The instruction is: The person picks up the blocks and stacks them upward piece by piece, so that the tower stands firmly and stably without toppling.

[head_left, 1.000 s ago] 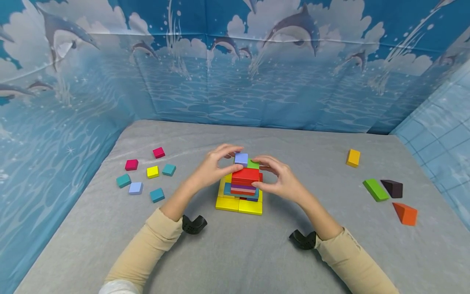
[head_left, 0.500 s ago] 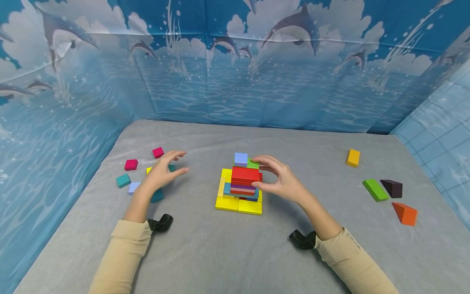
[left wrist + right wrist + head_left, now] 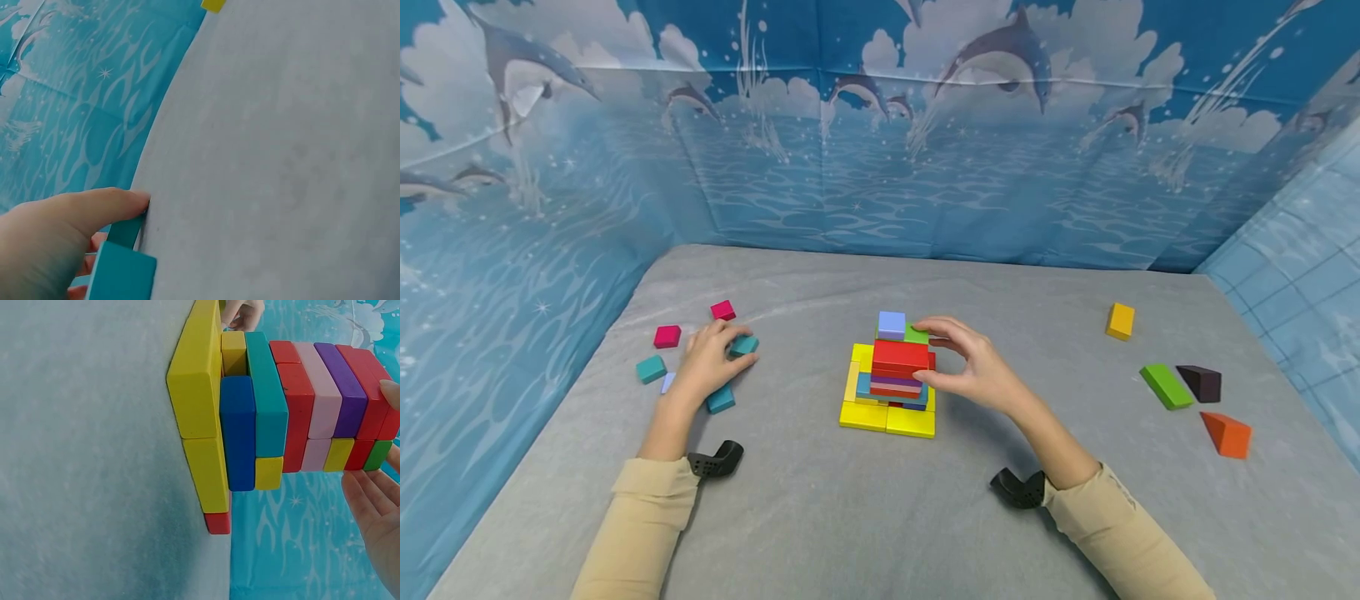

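Block tower (image 3: 900,357) kept only the right hand (image 3: 976,368) pinching it; I saw the left hand (image 3: 703,364) now gripped a teal block (image 3: 745,345).

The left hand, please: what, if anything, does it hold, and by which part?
The left hand apparently pinches a teal block by its near and far sides.
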Motion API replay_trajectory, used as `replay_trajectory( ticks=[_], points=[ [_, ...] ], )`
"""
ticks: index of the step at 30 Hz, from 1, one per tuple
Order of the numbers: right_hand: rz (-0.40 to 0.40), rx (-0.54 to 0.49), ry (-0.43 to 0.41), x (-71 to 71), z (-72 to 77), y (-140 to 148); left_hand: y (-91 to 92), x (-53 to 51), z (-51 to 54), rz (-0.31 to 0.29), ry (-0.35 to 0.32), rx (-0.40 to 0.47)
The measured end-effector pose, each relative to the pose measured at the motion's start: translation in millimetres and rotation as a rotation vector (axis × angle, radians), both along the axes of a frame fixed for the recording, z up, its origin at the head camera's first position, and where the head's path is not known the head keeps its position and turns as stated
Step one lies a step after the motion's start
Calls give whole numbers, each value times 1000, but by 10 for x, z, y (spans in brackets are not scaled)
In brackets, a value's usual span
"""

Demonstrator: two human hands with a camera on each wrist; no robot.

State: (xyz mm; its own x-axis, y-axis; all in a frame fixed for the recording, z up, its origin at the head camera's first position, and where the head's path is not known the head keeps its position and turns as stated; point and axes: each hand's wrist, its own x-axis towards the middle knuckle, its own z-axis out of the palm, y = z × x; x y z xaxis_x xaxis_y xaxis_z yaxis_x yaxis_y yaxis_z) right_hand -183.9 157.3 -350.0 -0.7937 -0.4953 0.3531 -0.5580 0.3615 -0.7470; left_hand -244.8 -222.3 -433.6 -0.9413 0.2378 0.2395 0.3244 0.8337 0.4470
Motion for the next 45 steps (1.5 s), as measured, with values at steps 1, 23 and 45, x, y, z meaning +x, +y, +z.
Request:
replay_trajectory(
  ticks=[1,23,45],
  points=[
    [-2,1,0,0,0,0,9,-4,0,-2,-1,-3],
    [-8,-68,-37,-150,-272,70,1117,58,779,-407,182,473],
    [13,-128,-113,-160,-299,86,1824,96,894,-686,115,398]
  ],
)
